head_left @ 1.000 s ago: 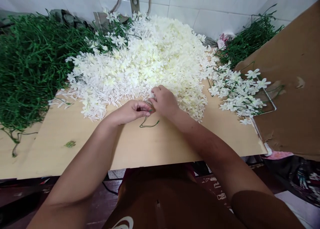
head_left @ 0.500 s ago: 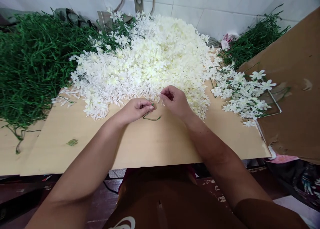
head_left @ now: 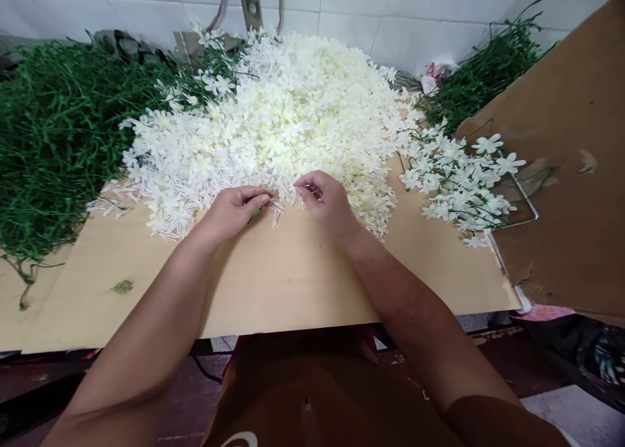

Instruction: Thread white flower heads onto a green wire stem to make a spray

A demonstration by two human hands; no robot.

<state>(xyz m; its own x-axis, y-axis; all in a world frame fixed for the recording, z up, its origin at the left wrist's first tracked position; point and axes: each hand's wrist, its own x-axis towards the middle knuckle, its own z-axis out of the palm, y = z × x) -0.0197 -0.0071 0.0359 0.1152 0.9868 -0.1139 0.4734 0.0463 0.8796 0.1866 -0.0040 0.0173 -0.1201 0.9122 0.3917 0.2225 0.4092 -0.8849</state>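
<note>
My left hand [head_left: 238, 207] is closed in a pinch on a thin green artificial stem [head_left: 254, 216], most of it hidden by the fingers. It rests at the near edge of a heap of white artificial flower heads [head_left: 312, 115] with pale yellow centres. A little to the right, my right hand [head_left: 326, 203] also pinches, thumb against forefinger, at the heap's front edge. Whatever lies between its fingertips is too small to make out. Loose white flower stalks [head_left: 276, 214] lie on the board between the two hands.
Green stems [head_left: 63, 135] are piled at the left, more green stems [head_left: 488, 69] at the back right. Flowers on green stems [head_left: 454, 174] lie by a cardboard sheet [head_left: 561, 174] leaning at the right. A tiled wall [head_left: 351, 11] stands behind the wooden board [head_left: 293, 291].
My left hand has shifted left, and the green stem's free end no longer hangs out to the right below it. My right hand stays pinched at the heap. The whole view has moved slightly.
</note>
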